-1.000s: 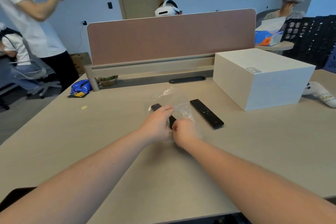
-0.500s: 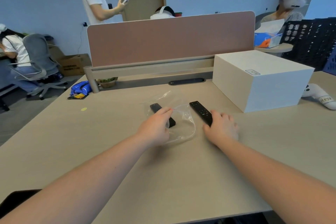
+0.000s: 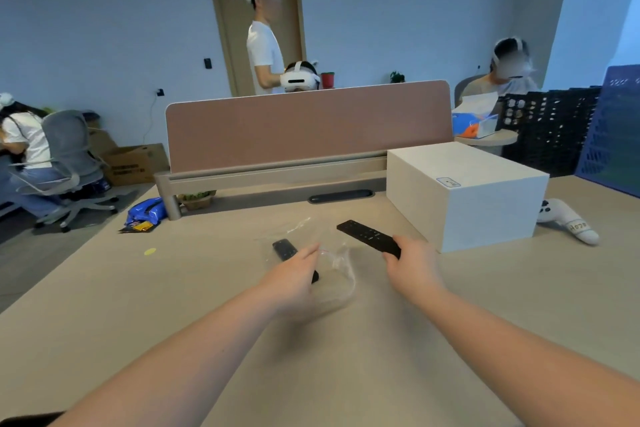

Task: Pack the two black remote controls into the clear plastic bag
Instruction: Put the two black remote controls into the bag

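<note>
A clear plastic bag (image 3: 341,274) lies on the beige table (image 3: 173,305) with one black remote control (image 3: 284,249) inside it, partly hidden by my left hand (image 3: 294,282). That hand pinches the bag's open edge and holds the mouth up. My right hand (image 3: 410,269) grips the near end of the second black remote control (image 3: 367,237), which is lifted off the table and points away to the upper left, just right of the bag's mouth.
A white box (image 3: 464,194) stands right of my right hand, a white controller (image 3: 568,222) beyond it. A pink divider (image 3: 308,125) closes the table's back edge; a blue snack packet (image 3: 145,215) lies at back left. Several people in headsets are behind.
My right hand left the bag, reached right onto the second remote, closed on it and lifted it off the table. My left hand kept hold of the bag's edge.
</note>
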Demonstrator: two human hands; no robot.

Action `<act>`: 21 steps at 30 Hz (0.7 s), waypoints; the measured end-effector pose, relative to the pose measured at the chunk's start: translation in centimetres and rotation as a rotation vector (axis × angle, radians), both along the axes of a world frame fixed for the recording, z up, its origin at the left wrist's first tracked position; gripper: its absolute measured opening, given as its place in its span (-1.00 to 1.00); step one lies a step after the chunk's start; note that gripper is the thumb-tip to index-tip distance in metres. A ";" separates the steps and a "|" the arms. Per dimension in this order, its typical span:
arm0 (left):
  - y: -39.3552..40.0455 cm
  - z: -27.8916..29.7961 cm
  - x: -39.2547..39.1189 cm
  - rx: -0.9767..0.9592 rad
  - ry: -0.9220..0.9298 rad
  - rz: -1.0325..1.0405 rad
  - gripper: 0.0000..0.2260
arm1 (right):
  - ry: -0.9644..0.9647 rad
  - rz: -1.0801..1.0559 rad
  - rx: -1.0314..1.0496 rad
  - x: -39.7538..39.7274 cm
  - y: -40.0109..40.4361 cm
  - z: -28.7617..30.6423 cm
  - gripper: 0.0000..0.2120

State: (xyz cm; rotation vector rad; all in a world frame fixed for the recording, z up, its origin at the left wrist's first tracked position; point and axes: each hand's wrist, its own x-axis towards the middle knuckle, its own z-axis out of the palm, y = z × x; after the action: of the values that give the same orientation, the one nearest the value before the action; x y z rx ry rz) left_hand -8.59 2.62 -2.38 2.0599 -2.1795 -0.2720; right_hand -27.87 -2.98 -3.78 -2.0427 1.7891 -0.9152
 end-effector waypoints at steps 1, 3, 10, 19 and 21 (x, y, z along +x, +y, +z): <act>-0.1 0.0 -0.1 0.001 -0.009 -0.004 -0.33 | -0.008 0.021 0.000 -0.1 0.5 0.6 -0.83; -0.1 0.0 -0.4 0.003 -0.016 -0.010 -0.32 | -0.012 0.072 0.010 -0.4 1.7 1.5 -0.88; 0.0 -0.3 -0.8 0.001 -0.022 0.018 -0.26 | 0.090 0.096 0.182 -3.2 5.5 4.2 -0.77; 0.4 0.2 -1.6 0.013 0.054 -0.078 -0.21 | 0.067 0.111 0.148 -1.3 5.7 3.2 -0.77; 0.4 0.0 -1.3 0.011 0.051 -0.076 -0.23 | 0.050 0.122 0.118 -0.4 5.5 2.5 -0.87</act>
State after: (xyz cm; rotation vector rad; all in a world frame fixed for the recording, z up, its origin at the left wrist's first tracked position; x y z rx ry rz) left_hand -9.94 3.02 -2.36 1.9560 -2.2347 -0.3415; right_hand -28.32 2.55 -1.29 -2.0906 1.6789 -0.7122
